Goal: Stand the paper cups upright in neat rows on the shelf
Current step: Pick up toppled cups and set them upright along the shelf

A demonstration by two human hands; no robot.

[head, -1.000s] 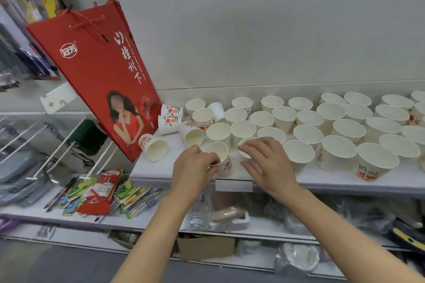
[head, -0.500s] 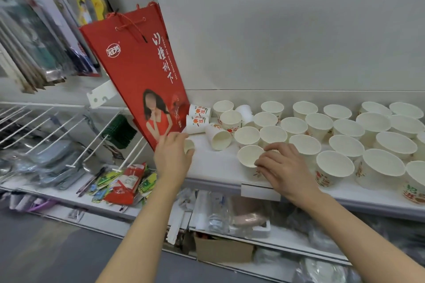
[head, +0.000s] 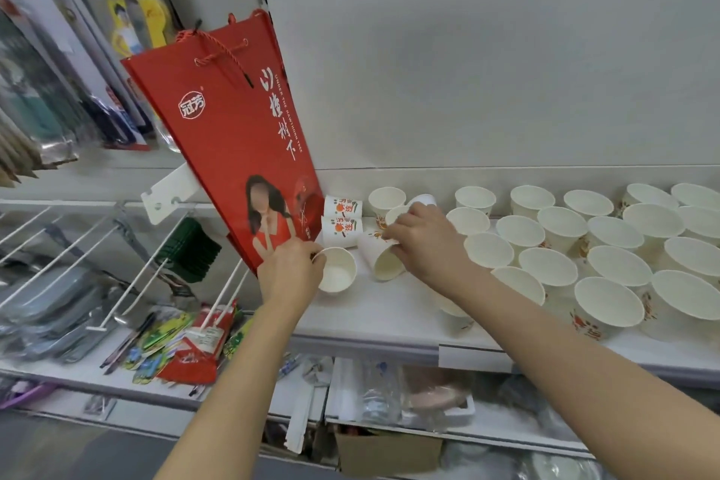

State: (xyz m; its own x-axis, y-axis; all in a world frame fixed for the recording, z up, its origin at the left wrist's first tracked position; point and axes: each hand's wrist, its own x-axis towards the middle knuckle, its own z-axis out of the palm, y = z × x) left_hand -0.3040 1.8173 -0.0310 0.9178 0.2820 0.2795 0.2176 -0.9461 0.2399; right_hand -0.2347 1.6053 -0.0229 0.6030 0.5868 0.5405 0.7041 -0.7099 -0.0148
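Several white paper cups stand upright in rows (head: 561,226) on the white shelf (head: 382,320). At the shelf's left end my left hand (head: 290,273) grips the rim of a tipped cup (head: 338,274) whose mouth faces me. Beside it my right hand (head: 424,242) holds a second tipped cup (head: 383,259) by its base. Two more cups (head: 343,217) lie on their sides, one stacked on the other, against the red bag. Another overturned cup (head: 422,200) lies behind my right hand.
A red paper gift bag (head: 233,144) leans at the shelf's left end, close to my left hand. Wire pegs and packets (head: 187,343) fill the rack to the left. Below the cup shelf sit a cardboard box (head: 385,452) and plastic-wrapped goods.
My left hand has taken the cup near the red bag by its rim. My right hand left the front-row upright cup and moved left onto a lying cup. The view shifted left.
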